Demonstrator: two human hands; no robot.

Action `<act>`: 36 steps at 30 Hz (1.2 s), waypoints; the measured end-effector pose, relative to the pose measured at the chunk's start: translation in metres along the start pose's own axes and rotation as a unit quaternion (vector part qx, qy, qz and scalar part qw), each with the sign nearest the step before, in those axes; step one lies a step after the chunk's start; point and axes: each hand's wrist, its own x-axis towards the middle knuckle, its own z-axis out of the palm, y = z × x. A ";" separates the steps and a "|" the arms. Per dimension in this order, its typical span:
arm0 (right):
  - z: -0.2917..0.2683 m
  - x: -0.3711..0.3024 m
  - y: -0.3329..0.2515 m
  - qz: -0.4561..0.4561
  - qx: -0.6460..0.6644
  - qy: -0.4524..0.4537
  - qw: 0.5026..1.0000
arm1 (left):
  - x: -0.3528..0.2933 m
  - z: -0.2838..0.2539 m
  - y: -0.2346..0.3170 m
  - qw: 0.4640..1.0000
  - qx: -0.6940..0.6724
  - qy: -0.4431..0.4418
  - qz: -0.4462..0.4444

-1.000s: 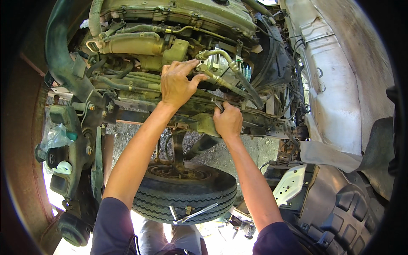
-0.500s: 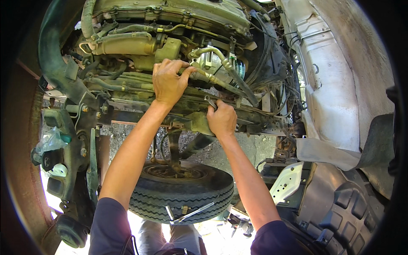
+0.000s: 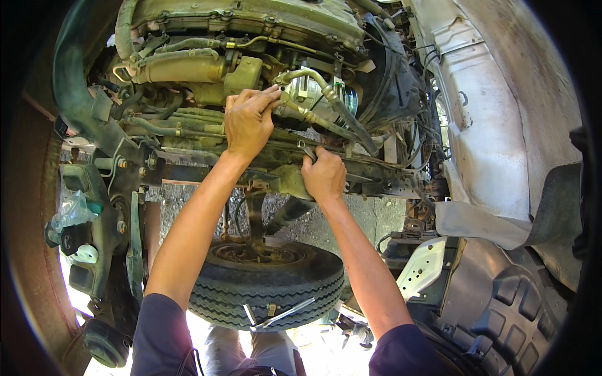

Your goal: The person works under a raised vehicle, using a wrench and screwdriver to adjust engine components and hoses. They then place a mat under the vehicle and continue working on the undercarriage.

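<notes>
My left hand [image 3: 249, 122] reaches to the side of a silvery compressor [image 3: 308, 94] with a teal-edged pulley. Its thumb and fingers are pressed together beside the hose fitting [image 3: 283, 80]; whatever is between the fingertips is hidden. A metal pipe and hose [image 3: 332, 100] curves from that fitting over the compressor, and a second pipe [image 3: 313, 117] runs below it. Lower and to the right, my right hand [image 3: 325, 175] is closed round a small metal wrench [image 3: 305, 148]. The wrench's head sticks out past the thumb, in front of the frame rail, apart from the compressor.
The engine [image 3: 244, 22] fills the top. Below lies a spare tire [image 3: 263, 288], with an L-shaped metal bar [image 3: 285, 314] at its near edge. Pedals [image 3: 81, 250] with a plastic bag stand left; a pale metal panel [image 3: 489, 131] rises right. Cables run beside the compressor.
My left fingertips have shifted slightly at the fitting, more of which now shows. My right hand has moved a little left, and the wrench head has turned in it.
</notes>
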 end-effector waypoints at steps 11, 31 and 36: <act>0.000 0.000 0.000 -0.006 -0.014 -0.010 1.000 | -0.004 0.006 -0.003 1.000 0.008 0.005 -0.018; -0.002 0.000 -0.001 -0.004 -0.026 -0.020 0.999 | -0.004 -0.002 -0.005 0.998 0.010 -0.034 -0.052; -0.001 0.000 0.000 -0.004 -0.014 -0.013 1.000 | -0.006 0.002 -0.002 1.000 0.011 -0.004 -0.028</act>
